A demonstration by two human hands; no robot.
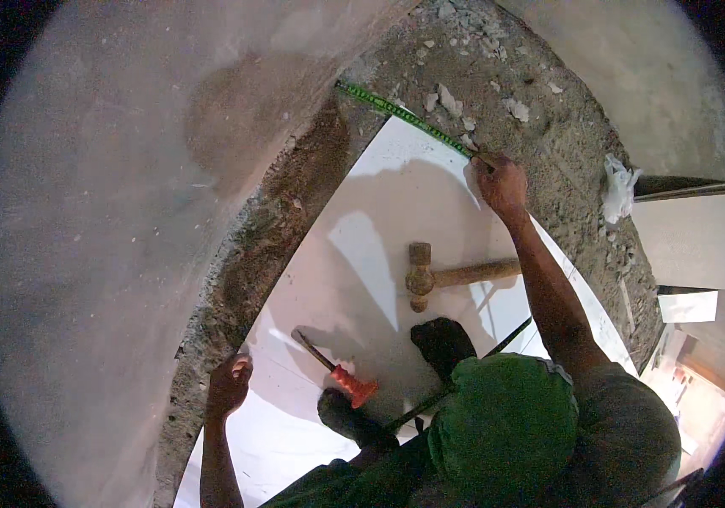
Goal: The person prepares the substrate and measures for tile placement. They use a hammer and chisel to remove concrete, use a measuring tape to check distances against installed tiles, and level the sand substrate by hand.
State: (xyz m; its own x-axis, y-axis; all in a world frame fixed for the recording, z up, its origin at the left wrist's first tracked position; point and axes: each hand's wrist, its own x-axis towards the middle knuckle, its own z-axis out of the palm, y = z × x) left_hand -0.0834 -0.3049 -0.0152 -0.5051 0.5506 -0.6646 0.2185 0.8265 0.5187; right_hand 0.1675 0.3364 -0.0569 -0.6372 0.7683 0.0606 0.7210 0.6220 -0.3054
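A green tape measure blade [413,124] stretches from the wall's foot across the far corner of a large white panel [328,279]. At its near end, my right hand [500,182] closes on the blade with pinched fingers. My left hand [228,385] is curled at the panel's left edge; whatever its fingers hold is hard to make out. On the panel lies a hammer [420,278] with a wooden handle, partly covered by my right forearm. Closer to my feet rests a chisel [316,349] with a red guarded grip.
A rough plastered wall [100,254] rises on the left. Broken mortar and rubble [455,102] border the panel. My dark-shod feet [443,343] and green-clad knee [502,432] occupy the near side, by a thin black rod or cable [510,336]. A crumpled plastic bag [620,188] lies right.
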